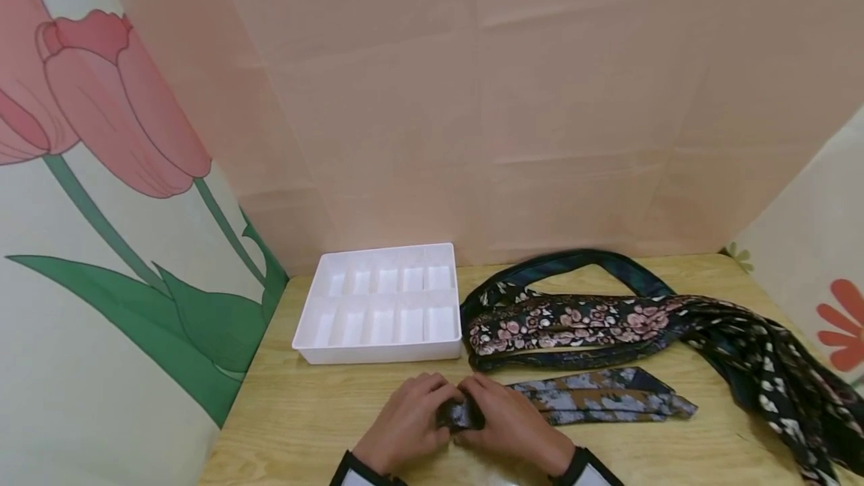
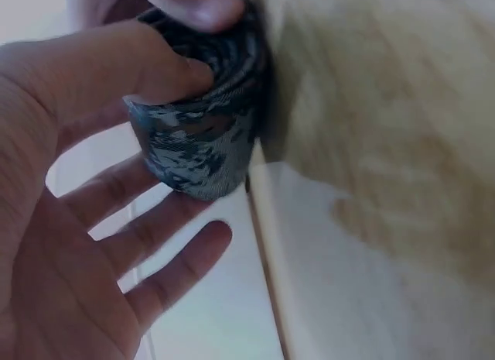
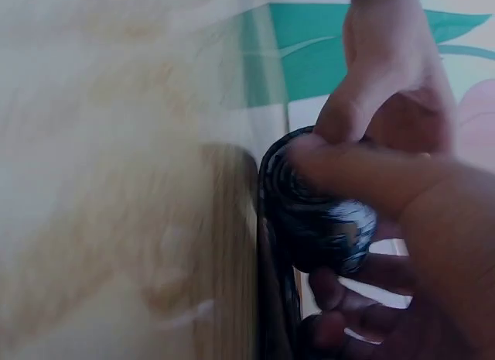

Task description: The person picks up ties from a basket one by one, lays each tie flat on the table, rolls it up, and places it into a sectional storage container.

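Both hands hold a necktie with a dark, blue-grey and brown pattern, wound into a tight roll (image 1: 461,414) near the table's front edge. My left hand (image 1: 413,420) grips the roll from the left. In the left wrist view its thumb presses the coiled end (image 2: 224,62) while the fingers lie behind the patterned side. From the right, my right hand (image 1: 508,418) holds the same roll, its thumb on the spiral end in the right wrist view (image 3: 340,228). The unrolled tail (image 1: 607,396) of the necktie lies flat on the table to the right of my right hand.
A white plastic tray (image 1: 393,357) with two rows of compartments stands behind the hands, left of centre. A heap of dark floral neckties (image 1: 574,325) spreads over the right side, hanging toward the front right. Paper-covered walls close off the wooden table (image 1: 270,411) at the back and sides.
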Demonstrator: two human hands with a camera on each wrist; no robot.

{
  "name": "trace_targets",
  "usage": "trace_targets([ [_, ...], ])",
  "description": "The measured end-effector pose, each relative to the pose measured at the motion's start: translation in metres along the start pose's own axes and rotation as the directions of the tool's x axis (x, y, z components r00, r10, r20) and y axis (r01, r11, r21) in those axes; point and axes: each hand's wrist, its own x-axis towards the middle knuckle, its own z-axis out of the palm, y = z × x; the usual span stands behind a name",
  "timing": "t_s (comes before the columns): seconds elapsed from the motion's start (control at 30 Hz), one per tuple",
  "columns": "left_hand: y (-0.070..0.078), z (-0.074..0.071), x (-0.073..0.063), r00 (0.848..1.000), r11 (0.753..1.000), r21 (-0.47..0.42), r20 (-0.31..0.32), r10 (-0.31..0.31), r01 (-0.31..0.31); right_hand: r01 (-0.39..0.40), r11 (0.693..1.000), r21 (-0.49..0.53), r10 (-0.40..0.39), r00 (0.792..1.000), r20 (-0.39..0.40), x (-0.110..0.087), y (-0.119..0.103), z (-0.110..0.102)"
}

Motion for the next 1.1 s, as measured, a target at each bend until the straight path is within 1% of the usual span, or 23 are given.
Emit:
trace_targets([
  [0.1, 0.000, 0.000, 0.000, 1.000, 1.000, 0.002, -0.006, -0.007, 0.007, 0.026, 0.999, -0.021, -0.027, 0.999, -0.033, -0.001, -0.001, 0.001],
  [0.2, 0.001, 0.001, 0.000, 1.000, 1.000, 0.004, -0.008, -0.007, 0.007, 0.070, 0.993, -0.098, -0.079, 0.992, -0.095, -0.001, 0.000, 0.001],
  [0.27, 0.002, 0.002, 0.000, 1.000, 1.000, 0.004, -0.007, -0.011, 0.011, 0.081, 0.987, -0.141, -0.099, 0.987, -0.126, -0.001, 0.002, 0.002],
  [0.33, 0.003, 0.002, 0.001, 1.000, 1.000, 0.007, -0.008, -0.014, 0.014, 0.078, 0.985, -0.152, -0.099, 0.986, -0.136, -0.002, 0.005, 0.004],
  [0.4, 0.004, 0.002, 0.001, 1.000, 1.000, 0.013, -0.017, -0.009, 0.009, 0.066, 0.989, -0.132, -0.083, 0.989, -0.125, -0.003, 0.007, 0.005],
  [0.5, 0.007, 0.001, 0.003, 1.000, 1.000, 0.010, -0.028, 0.004, -0.004, 0.052, 0.996, -0.066, -0.057, 0.995, -0.088, -0.003, 0.010, 0.006],
  [0.6, 0.007, 0.000, 0.004, 0.999, 1.000, 0.010, -0.038, 0.023, -0.022, 0.048, 0.999, 0.008, -0.048, 0.997, -0.062, -0.003, 0.010, 0.003],
  [0.7, 0.005, -0.001, 0.005, 0.998, 0.999, 0.021, -0.048, 0.029, -0.029, 0.036, 0.998, 0.042, -0.033, 0.998, -0.059, -0.002, 0.009, -0.001],
  [0.83, 0.005, 0.000, 0.006, 0.999, 0.999, 0.031, -0.041, 0.025, -0.024, 0.009, 0.999, 0.038, -0.007, 0.999, -0.044, -0.002, 0.008, -0.002],
  [0.9, 0.005, 0.000, 0.006, 0.999, 0.999, 0.031, -0.031, 0.021, -0.020, 0.009, 0.999, 0.035, -0.008, 0.999, -0.036, -0.003, 0.008, -0.002],
  [1.0, 0.006, 0.000, 0.007, 1.000, 0.999, 0.031, -0.025, 0.014, -0.013, 0.015, 1.000, 0.024, -0.014, 0.999, -0.046, -0.005, 0.009, -0.002],
  [1.1, 0.007, 0.000, 0.008, 1.000, 0.999, 0.033, -0.017, 0.006, -0.006, 0.004, 1.000, 0.022, -0.003, 0.999, -0.039, -0.007, 0.009, -0.003],
])
